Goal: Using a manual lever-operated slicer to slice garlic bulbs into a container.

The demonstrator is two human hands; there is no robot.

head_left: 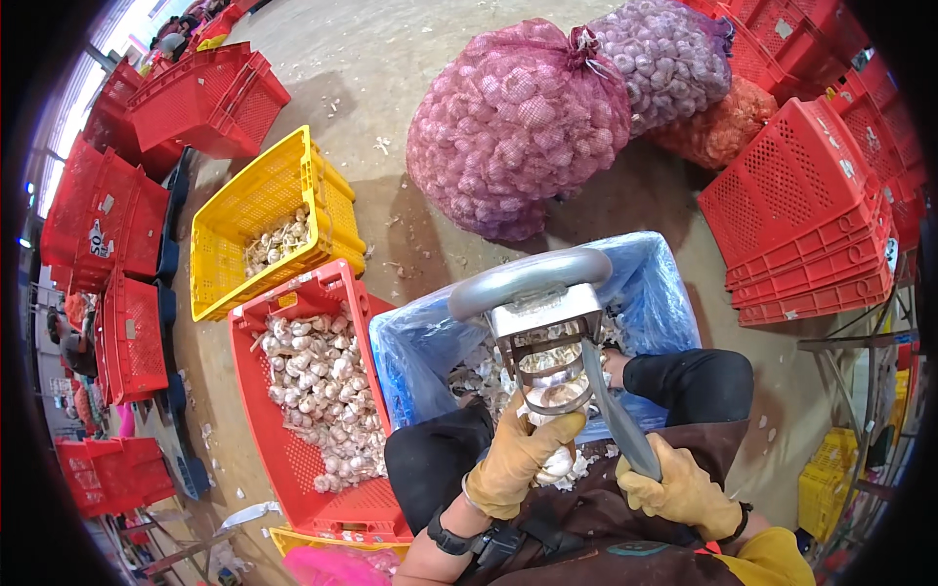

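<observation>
A metal cutting tool (pixel 532 303) with a curved top and round rings stands over a blue plastic-lined crate (pixel 410 342) with papery scraps inside. My gloved left hand (pixel 513 459) is closed around garlic bulbs (pixel 555 466) just below the rings, one bulb up against the lowest ring. My gloved right hand (pixel 674 483) grips the tool's long grey lever (pixel 616 420), which slants down to the right. Left of the lined crate, a red crate (pixel 269 430) holds many garlic bulbs. My dark-clad knees flank the lined crate.
A yellow crate (pixel 215 259) with some garlic sits behind the red one. Large mesh sacks of garlic (pixel 513 122) lie beyond. Red crate stacks (pixel 782 205) line both sides, with metal racking (pixel 835 342) at right. Other people (pixel 76 347) are at the far left.
</observation>
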